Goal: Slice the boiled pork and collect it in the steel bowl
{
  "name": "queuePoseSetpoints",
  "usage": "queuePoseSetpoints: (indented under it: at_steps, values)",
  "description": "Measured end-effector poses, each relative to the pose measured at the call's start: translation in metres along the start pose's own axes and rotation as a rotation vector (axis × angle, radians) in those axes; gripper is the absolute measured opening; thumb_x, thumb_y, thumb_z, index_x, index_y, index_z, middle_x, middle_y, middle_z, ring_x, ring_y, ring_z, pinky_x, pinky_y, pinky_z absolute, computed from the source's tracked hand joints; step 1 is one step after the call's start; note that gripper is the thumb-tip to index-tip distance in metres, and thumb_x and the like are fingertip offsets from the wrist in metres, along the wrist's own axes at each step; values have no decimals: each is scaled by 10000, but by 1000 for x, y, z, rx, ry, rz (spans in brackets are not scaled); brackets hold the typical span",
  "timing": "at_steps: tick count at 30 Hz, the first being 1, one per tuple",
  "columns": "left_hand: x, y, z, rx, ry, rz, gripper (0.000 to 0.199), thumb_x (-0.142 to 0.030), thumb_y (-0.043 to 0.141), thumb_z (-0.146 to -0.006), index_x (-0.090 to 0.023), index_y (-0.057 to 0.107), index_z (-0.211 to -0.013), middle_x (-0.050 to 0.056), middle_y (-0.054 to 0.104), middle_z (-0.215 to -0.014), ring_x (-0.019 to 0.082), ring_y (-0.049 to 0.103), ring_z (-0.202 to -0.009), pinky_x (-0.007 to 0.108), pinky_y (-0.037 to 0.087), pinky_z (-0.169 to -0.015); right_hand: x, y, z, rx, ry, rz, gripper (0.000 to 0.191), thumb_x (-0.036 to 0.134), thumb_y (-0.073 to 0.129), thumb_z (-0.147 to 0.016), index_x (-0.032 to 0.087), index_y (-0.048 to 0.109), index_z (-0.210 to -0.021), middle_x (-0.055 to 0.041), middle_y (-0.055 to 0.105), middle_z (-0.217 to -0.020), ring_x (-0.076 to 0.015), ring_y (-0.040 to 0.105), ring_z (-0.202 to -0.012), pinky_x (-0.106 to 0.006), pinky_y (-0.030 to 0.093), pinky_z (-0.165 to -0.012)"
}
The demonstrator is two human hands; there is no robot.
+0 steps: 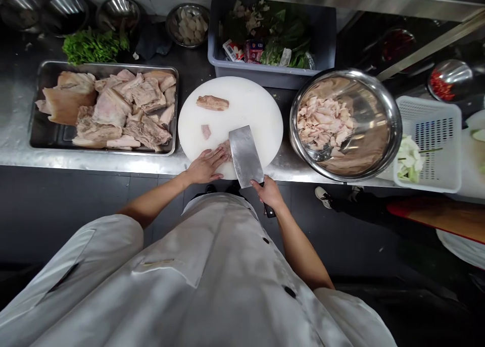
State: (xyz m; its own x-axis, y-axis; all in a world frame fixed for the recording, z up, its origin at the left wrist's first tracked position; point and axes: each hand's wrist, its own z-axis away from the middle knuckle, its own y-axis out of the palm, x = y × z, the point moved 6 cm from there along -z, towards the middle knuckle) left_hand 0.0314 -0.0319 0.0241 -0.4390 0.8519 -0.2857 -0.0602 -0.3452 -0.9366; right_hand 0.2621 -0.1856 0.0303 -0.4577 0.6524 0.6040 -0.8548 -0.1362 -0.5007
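On the round white cutting board (pixel 261 109), my left hand (pixel 205 165) presses down on a piece of meat (pixel 226 149), its fingers reaching over it toward the blade. My right hand (pixel 270 191) is closed round the black handle of a cleaver (pixel 246 155). The wide blade stands right beside the meat and hides part of it. Farther back on the board lie a longer strip of meat (pixel 212 103) and a small flat slice (pixel 205 131). A steel bowl (pixel 379 130) to the right holds a heap of sliced meat (pixel 326 125).
A metal tray (pixel 49 137) of large meat chunks (pixel 121 107) is on the left. Behind the board stands a grey bin (pixel 273 77) with scraps. Leafy greens (pixel 93 46) and small steel bowls line the back. A white basket (pixel 450 150) and another person's shoe (pixel 323 197) are at right.
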Motion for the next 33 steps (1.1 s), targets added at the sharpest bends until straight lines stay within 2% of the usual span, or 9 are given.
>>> queuePoseSetpoints:
  at_steps: [4,10,16,21,27,30,33]
  values:
    - [0,0,0,2,3,8,792,-559,487,-1017,-173,256,-1668,175,267,-1708,331,243,-1610,550,210,-1283,1,-2,0,39,-12,87,245,450,629,-979,216,560,-955,50,575,-523,-180,569,-384,-286,451,-483]
    - [-1,-1,-2,10,-6,5,773,-563,457,-1025,-174,267,-1665,157,228,-1723,323,225,-1617,553,231,-1269,23,1,-18,-7,-42,90,251,462,618,-991,215,577,-974,50,573,-522,-178,557,-381,-289,454,-513]
    - [-1,-1,-3,6,-8,16,762,-542,470,-1021,-204,259,-1670,143,254,-1718,326,241,-1611,538,227,-1271,3,7,-1,65,-38,117,235,441,636,-984,216,597,-931,40,577,-508,-198,601,-427,-292,470,-545]
    - [-1,-4,-2,-15,12,24,786,-548,468,-1019,-194,223,-1677,145,235,-1722,327,240,-1611,538,241,-1263,15,12,-14,19,-49,91,251,469,624,-993,219,598,-982,35,594,-545,-170,563,-403,-286,467,-526]
    - [-1,0,-3,-8,2,19,752,-527,449,-1031,-191,246,-1672,146,237,-1722,320,235,-1613,531,224,-1267,-5,17,5,68,-47,103,278,475,636,-970,198,614,-964,21,603,-530,-200,604,-436,-280,446,-523]
    - [-1,1,-4,-8,6,18,757,-538,452,-1030,-182,256,-1669,157,232,-1722,332,233,-1613,542,227,-1261,-2,19,1,84,-47,72,270,473,631,-974,206,604,-944,39,575,-510,-186,571,-393,-275,427,-495]
    - [1,1,-4,0,-11,7,756,-528,456,-1032,-176,253,-1669,164,224,-1722,338,227,-1613,546,229,-1253,6,24,-6,54,-62,58,249,452,626,-985,204,606,-989,30,614,-564,-170,557,-393,-274,433,-497]
